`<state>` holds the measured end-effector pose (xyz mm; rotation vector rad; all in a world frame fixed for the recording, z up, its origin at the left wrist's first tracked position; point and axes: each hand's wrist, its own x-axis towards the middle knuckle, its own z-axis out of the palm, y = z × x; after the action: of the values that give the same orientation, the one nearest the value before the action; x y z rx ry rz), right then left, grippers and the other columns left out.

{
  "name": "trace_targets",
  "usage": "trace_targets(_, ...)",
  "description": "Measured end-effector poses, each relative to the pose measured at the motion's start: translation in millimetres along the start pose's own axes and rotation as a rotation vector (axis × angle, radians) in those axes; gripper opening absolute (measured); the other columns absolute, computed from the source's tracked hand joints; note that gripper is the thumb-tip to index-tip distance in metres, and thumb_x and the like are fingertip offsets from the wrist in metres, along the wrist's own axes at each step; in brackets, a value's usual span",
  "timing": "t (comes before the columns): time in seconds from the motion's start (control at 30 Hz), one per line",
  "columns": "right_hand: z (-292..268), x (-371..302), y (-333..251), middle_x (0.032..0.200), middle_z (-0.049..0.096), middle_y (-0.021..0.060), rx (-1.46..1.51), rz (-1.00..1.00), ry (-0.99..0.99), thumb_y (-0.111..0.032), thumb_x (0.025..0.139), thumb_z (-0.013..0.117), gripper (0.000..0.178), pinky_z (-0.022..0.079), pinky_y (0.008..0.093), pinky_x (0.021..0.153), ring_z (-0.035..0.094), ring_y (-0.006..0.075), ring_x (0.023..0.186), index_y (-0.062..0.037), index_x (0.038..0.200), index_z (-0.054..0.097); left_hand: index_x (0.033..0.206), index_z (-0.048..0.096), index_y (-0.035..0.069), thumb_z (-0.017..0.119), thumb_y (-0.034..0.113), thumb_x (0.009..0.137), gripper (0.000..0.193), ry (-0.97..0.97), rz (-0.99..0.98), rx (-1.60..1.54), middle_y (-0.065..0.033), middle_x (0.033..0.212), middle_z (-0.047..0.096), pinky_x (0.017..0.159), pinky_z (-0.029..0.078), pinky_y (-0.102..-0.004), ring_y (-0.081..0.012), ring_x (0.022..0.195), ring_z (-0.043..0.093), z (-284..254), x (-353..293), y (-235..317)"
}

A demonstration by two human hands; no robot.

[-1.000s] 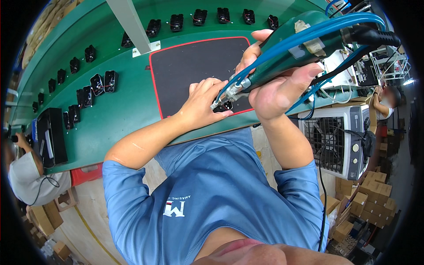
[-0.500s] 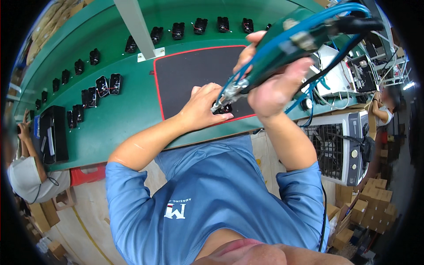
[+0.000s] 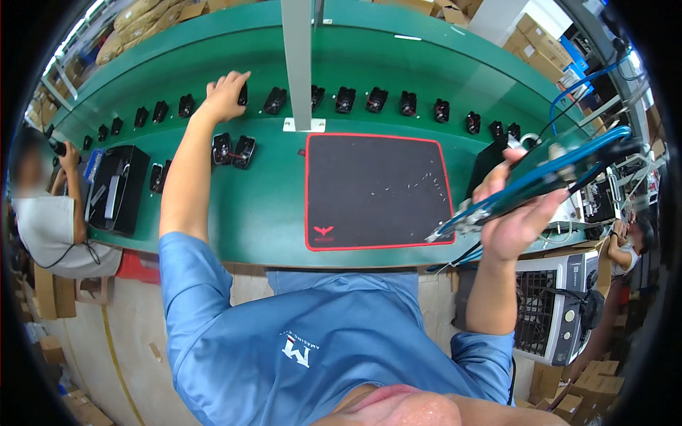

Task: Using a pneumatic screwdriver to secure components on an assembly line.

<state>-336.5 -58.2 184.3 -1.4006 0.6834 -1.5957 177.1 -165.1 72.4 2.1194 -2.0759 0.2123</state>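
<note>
My left hand (image 3: 227, 98) reaches to the far left side of the green bench, its fingers closed round a small black plastic housing (image 3: 244, 94) in the back row. Much of that part is hidden by the hand. My right hand (image 3: 517, 216) grips a green power screwdriver (image 3: 563, 165) with blue hoses, its metal nose pointing down and left over the mat's right edge. Under it lies a black mat (image 3: 376, 192) with a red border, dotted with tiny pale bits. Nearest my left forearm, a pair of open black housings (image 3: 244, 152) with red wires sits on the bench.
More black housings (image 3: 376, 99) line the back of the green bench (image 3: 270, 227). A grey post (image 3: 297, 64) rises behind the mat. At left stand a black bin (image 3: 124, 188) and a co-worker (image 3: 53, 199). An air cooler (image 3: 561, 305) stands at right.
My left hand has left the mat and stretched to the far left row with a black housing. My right hand has drawn the screwdriver rightward, off the housing. The view has shifted.
</note>
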Motion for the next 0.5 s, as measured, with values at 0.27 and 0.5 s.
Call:
trace_targets(0.27, -8, -23, 9, 0.073, 0.052, 0.0052, -0.045, 0.015, 0.092, -0.080, 0.096, 0.025, 0.089, 0.044, 0.0274, 0.056, 0.048, 0.0130, 0.059, -0.0010, 0.124, 0.055, 0.161, 0.026, 0.022, 0.079, 0.005, 0.076, 0.101, -0.281, 0.065, 0.119, -0.0072, 0.165, 0.027, 0.121, 0.023, -0.0577, -0.0297, 0.154, 0.023, 37, 35, 7)
trace_targets(0.5, -4, -14, 5, 0.072, 0.053, 0.0068, -0.043, 0.015, 0.128, -0.081, 0.096, 0.024, 0.094, 0.044, 0.0289, 0.057, 0.049, 0.0150, 0.061, 0.0024, 0.124, 0.055, 0.148, 0.048, 0.016, 0.084, 0.011, 0.075, 0.082, -0.084, 0.319, -0.129, -0.0072, 0.146, 0.052, 0.115, 0.032, -0.0479, -0.0315, 0.136, 0.048, 40, 30, 21)
